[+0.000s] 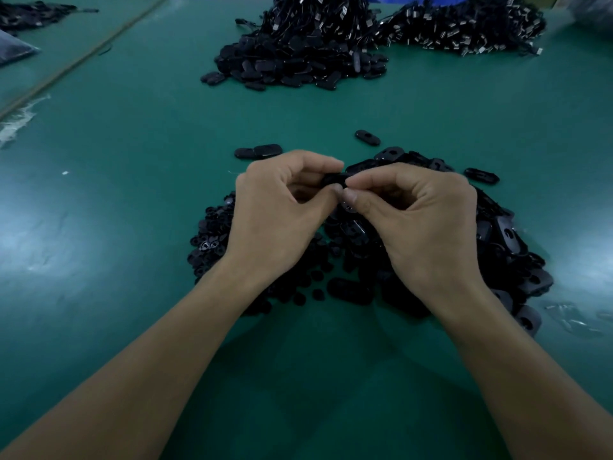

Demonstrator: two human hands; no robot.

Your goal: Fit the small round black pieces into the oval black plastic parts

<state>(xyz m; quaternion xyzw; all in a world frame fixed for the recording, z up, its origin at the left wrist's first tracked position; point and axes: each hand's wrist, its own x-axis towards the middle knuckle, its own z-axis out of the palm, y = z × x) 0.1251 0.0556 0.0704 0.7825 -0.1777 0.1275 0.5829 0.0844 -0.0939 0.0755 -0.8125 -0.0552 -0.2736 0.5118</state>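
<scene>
My left hand (282,207) and my right hand (418,220) meet fingertip to fingertip above the middle of the green table (132,194). Between them they pinch an oval black plastic part (335,179), mostly hidden by the fingers. Whether a small round piece is in it cannot be seen. Below the hands lies a pile: small round black pieces (215,237) on the left side, oval black parts (504,240) on the right side.
A few loose oval parts (258,151) lie just beyond the hands, with one more (367,137) farther right. A large heap of black parts with cords (298,51) sits at the back, another heap (464,28) to its right. A wooden strip (83,58) runs along the far left.
</scene>
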